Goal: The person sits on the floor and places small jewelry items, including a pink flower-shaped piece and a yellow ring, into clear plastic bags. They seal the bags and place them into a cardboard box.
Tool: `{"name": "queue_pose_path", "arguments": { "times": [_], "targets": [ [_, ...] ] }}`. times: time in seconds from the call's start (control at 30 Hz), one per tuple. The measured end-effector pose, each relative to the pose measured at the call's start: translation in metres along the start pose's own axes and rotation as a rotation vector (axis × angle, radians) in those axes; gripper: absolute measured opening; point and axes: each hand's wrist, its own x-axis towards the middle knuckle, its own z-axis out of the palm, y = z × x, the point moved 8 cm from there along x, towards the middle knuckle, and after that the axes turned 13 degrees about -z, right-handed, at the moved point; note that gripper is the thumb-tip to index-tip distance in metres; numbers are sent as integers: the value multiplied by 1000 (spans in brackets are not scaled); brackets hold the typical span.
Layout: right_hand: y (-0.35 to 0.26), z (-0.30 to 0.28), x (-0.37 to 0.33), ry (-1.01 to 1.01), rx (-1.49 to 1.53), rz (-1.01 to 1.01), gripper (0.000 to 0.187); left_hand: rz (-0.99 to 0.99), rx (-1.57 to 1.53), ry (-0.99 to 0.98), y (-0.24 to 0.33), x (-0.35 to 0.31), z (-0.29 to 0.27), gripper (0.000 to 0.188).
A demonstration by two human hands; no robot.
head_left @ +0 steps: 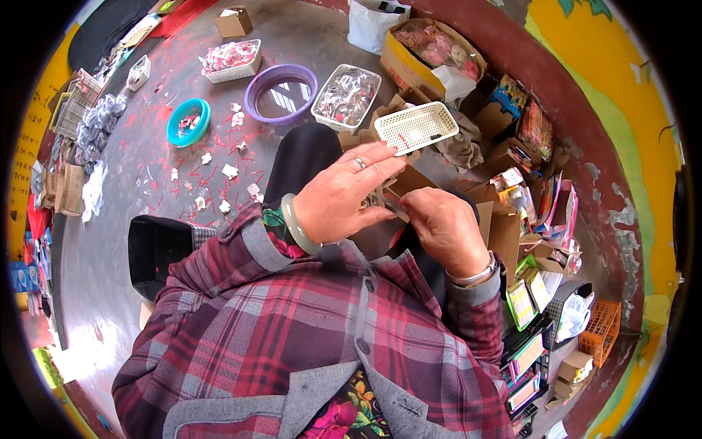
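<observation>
My left hand point(342, 196), with a ring and a pale bangle, reaches in over my lap, its fingers together and bent forward, the thumb below them. Some small thing shows in part between thumb and fingers, too hidden to name. Close by on the right, my right hand point(447, 228) is closed in a pinch, thumb and forefinger toward the left thumb. A thin, dark sliver shows between the two hands; its kind is unclear. Just beyond the left fingertips, a cream plastic basket point(425, 126) holds a small red piece and a dark one.
Ahead stand a purple basin point(250, 95), a teal bowl point(170, 130), a white basket of wrapped pieces point(315, 107) and another basket point(232, 73). Red strips and white pieces point(229, 172) litter the floor. Cartons point(504, 233) crowd my right; a black-lined box point(150, 256) stands left.
</observation>
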Motion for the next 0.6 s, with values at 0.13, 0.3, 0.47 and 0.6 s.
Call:
{"name": "queue_pose_path", "arguments": {
  "times": [0.13,0.3,0.47,0.6],
  "targets": [
    [-10,2,3,-63,-83,-78,4,-106,-164,-322,-21,-10,37,30],
    [18,-9,-7,257,349,204,16,-703,-662,-351,-52,-19,46,14],
    [49,25,-32,240,901,666,17,-915,-1231,-292,-66,-23,49,18],
    [51,34,-34,265,1022,646,14,-948,-1317,-288,-69,-27,53,20]
  ]
}}
